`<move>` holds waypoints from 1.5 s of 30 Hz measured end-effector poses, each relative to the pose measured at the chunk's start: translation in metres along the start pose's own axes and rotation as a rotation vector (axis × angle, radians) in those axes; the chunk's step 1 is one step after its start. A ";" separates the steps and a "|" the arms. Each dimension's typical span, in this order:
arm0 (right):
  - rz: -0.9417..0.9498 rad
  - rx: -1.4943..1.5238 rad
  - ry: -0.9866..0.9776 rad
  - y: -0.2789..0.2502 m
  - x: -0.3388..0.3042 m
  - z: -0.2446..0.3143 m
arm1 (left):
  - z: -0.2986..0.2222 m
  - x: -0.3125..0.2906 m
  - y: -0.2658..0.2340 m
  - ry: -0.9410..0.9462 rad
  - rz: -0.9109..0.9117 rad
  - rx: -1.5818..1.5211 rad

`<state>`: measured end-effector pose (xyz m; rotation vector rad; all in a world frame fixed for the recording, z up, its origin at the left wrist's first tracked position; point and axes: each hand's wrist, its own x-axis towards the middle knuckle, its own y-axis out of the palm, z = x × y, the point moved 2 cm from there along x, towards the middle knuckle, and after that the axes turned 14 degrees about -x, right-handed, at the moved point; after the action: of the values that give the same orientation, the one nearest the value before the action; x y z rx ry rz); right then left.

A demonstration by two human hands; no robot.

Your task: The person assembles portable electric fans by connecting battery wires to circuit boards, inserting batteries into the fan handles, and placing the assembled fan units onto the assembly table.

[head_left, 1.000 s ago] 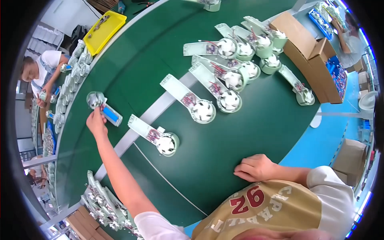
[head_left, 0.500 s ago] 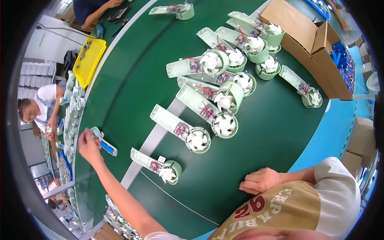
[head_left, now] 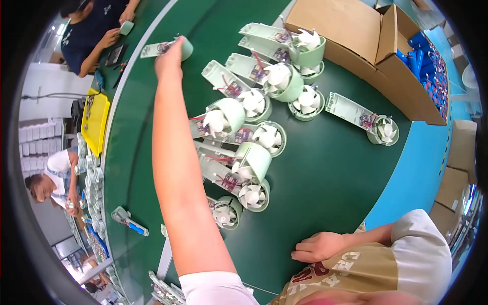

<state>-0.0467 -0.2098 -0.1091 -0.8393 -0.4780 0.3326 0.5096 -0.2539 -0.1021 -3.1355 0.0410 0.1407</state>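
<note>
At the far left of the green table, my left hand is closed on a pale green handheld fan. Its open handle, with a circuit board and red wires, points left, and my fingers partly cover it. Several similar fans lie in a group right of my left forearm, with white blades showing. One fan sits apart at the right. A fan with a blue battery in its handle lies by the left edge. My right hand rests curled into a fist at the near edge, with nothing visible in it.
A cardboard box holding blue batteries stands at the back right. Beyond the left edge are a yellow tray, rows of fan parts and two people at work. My left forearm crosses over part of the fan group.
My left hand let go of the fan with the blue battery and reached forward to another fan at the far side. The whole view has shifted. My right hand stays in a fist.
</note>
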 end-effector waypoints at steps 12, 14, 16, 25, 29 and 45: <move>-0.097 0.195 -0.002 0.004 -0.005 -0.003 | -0.002 0.042 -0.030 -0.197 0.090 -0.009; -0.141 0.205 0.070 -0.011 -0.011 -0.009 | -0.006 0.011 -0.017 -0.115 0.128 -0.016; -0.434 -0.085 0.153 -0.081 -0.009 -0.039 | -0.018 0.009 -0.045 -0.094 0.201 -0.011; -0.262 -1.079 0.923 -0.355 -0.036 -0.175 | -0.149 -0.304 -0.205 0.039 0.485 -0.015; 0.049 -0.862 0.861 -0.359 -0.023 -0.278 | -0.091 -0.422 -0.250 -0.408 0.707 -0.112; -0.850 -0.477 0.541 -0.337 -0.048 -0.113 | -0.016 -0.457 -0.283 -0.556 0.623 0.084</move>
<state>0.0035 -0.5139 0.0738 -1.0553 -0.3643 -0.8055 0.0635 0.0408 -0.0451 -2.7595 0.9723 0.9555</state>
